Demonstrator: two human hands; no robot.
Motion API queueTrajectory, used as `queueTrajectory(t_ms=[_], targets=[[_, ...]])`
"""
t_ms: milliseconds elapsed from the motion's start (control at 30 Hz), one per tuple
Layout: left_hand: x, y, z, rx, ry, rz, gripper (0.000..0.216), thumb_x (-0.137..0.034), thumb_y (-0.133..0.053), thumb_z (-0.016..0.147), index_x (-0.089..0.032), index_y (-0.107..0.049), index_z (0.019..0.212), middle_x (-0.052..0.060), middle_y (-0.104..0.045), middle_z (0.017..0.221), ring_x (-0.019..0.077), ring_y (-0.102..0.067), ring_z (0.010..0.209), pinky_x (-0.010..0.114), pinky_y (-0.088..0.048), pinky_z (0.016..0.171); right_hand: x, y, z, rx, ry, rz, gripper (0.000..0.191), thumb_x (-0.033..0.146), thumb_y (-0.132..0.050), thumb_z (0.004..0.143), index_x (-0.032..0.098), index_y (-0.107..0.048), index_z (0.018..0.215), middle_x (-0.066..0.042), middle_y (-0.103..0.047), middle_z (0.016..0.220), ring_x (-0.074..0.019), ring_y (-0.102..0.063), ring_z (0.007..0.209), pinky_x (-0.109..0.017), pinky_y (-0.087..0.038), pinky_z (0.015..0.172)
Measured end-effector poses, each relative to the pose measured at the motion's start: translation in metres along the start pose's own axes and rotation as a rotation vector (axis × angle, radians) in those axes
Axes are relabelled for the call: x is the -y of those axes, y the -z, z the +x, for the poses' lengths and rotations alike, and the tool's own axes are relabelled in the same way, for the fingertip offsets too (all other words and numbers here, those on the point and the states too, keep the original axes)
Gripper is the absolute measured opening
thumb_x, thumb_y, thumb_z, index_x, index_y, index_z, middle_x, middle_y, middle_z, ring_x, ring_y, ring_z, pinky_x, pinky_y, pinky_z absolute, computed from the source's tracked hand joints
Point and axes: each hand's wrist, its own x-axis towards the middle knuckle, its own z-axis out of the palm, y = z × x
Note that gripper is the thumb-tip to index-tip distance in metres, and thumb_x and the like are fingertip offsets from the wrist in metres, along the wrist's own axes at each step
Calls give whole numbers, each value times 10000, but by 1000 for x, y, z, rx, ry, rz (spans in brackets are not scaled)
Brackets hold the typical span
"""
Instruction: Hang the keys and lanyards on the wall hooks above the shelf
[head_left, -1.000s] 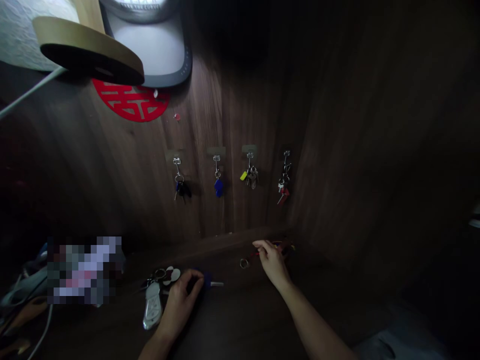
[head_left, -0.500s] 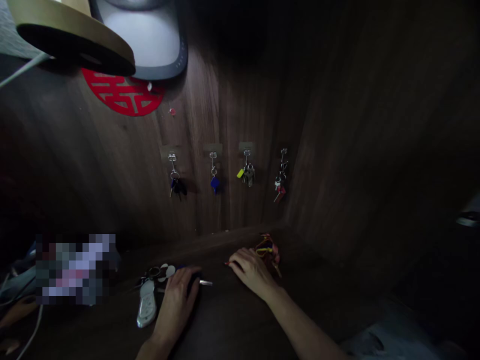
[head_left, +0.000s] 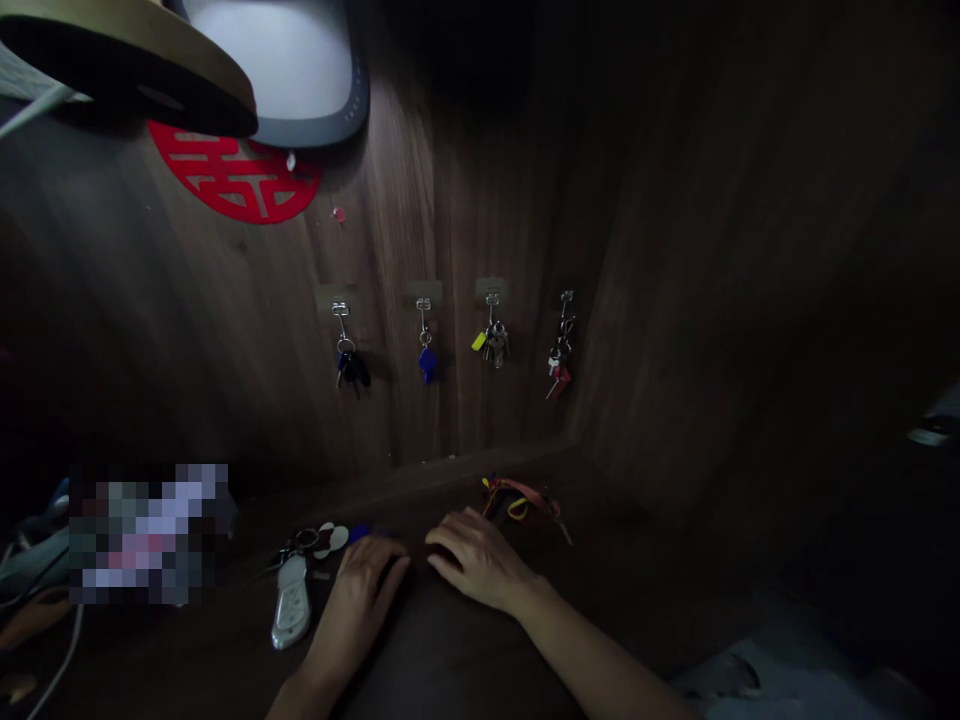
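My left hand rests on the dark wooden shelf, fingers curled downward; whatever lies under them is hidden. A blue fob peeks out just behind its knuckles. Left of that hand lies a bunch of keys with a silvery-white remote fob, a ring and a whitish disc-shaped charm. My right hand hovers or rests close by, thumb apart from its bent fingers, with nothing visible in it. Beyond it lies an orange and yellow strap with a key at its end.
On the wooden back wall hang dark keys, a blue fob, keys with a yellow tag and keys with a red piece. A red paper cutout and a lamp-like fixture are above. A blurred-out item lies left.
My right hand has moved left, off the orange strap, which now lies spread out. The silver key tip beside my left hand no longer shows, and the blue fob behind it shows more.
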Motion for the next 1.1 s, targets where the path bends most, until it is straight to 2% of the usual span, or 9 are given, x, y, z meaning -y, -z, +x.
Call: queueTrajectory(t_ms=[133, 300, 467, 600, 700, 833, 933, 1100], targets=[[5, 3, 0, -132, 198, -156, 242, -418, -448, 866, -228, -596, 843, 30, -663, 791, 214, -621, 779, 337, -482, 757, -15, 5, -3, -9, -202, 29, 348, 182, -634, 757, 236, -549, 1090, -28, -636, 1040, -195, -544, 990, -324, -375, 866], [5, 8, 3, -256, 382, -373, 273, -461, -475, 831, -209, -578, 817, 10, -651, 731, 196, -621, 712, 296, -488, 704, -44, 7, -10, 0, -426, -62, 157, 180, -572, 786, 229, -618, 928, -40, -649, 979, -227, -558, 980, -366, -386, 839], [3, 7, 5, -203, 413, -537, 276, -464, -513, 812, -196, -574, 787, 5, -641, 709, 184, -621, 708, 273, -488, 680, -60, 9, -15, -69, -575, -166, 194, 155, -505, 802, 214, -630, 938, -65, -648, 970, -244, -553, 982, -374, -389, 851], [2, 5, 5, -210, 424, -623, 267, -461, -537, 803, -196, -569, 793, -5, -637, 685, 173, -621, 687, 264, -490, 669, -53, 12, -11, -88, -541, -156, 365, 69, -467, 753, 212, -610, 1056, -68, -635, 1061, -246, -523, 1040, -400, -374, 895], [1, 6, 6, -195, 439, -698, 280, -474, -556, 786, -195, -570, 792, -11, -637, 671, 167, -623, 659, 262, -496, 644, -33, 13, -2, -78, -391, -51, 487, 33, -428, 741, 237, -554, 1165, -49, -605, 1156, -207, -491, 1105, -377, -356, 944], [-5, 8, 8, -192, 456, -783, 303, -493, -576, 762, -193, -567, 807, -10, -651, 689, 158, -620, 627, 268, -502, 639, -4, 8, 9, 61, -185, 110, 537, 97, -478, 765, 251, -450, 1279, -46, -570, 1221, -193, -470, 1147, -372, -336, 988], [-9, 8, 9, -202, 453, -846, 297, -482, -572, 767, -198, -554, 851, -22, -639, 692, 145, -608, 595, 259, -496, 611, 4, 1, 12, 125, -192, 159, 479, 135, -524, 766, 242, -476, 1230, -47, -603, 1151, -202, -524, 1073, -369, -374, 948], [-7, 7, 8, -215, 470, -872, 303, -455, -524, 802, -214, -531, 984, -33, -619, 708, 130, -587, 611, 241, -475, 621, -1, -1, 9, 34, -282, 302, 217, 182, -466, 831, 219, -530, 1036, -35, -635, 974, -173, -596, 905, -293, -449, 798]])
